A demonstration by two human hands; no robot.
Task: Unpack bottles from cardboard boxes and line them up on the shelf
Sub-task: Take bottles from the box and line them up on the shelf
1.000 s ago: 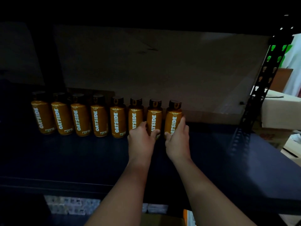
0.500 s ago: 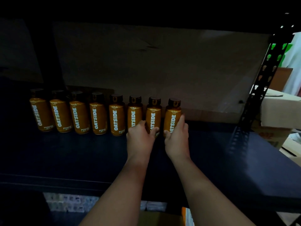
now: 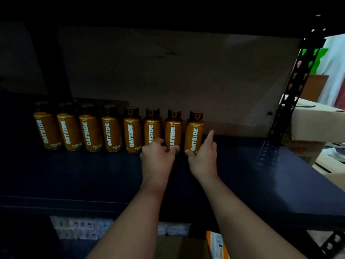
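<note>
since a second ago my right hand has loosened, forefinger straight, thumb touching the end bottle. my left hand pinches the seventh bottle low, fingers curled. eight bottles line the dark shelf.

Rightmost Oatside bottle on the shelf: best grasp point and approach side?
Grip the rightmost bottle round its straight orange body, below the narrower black cap. Come from the front and right: its left side sits close to the next bottle, a cardboard wall stands close behind, and the shelf to its right is open. The right hand already rests there.
</note>
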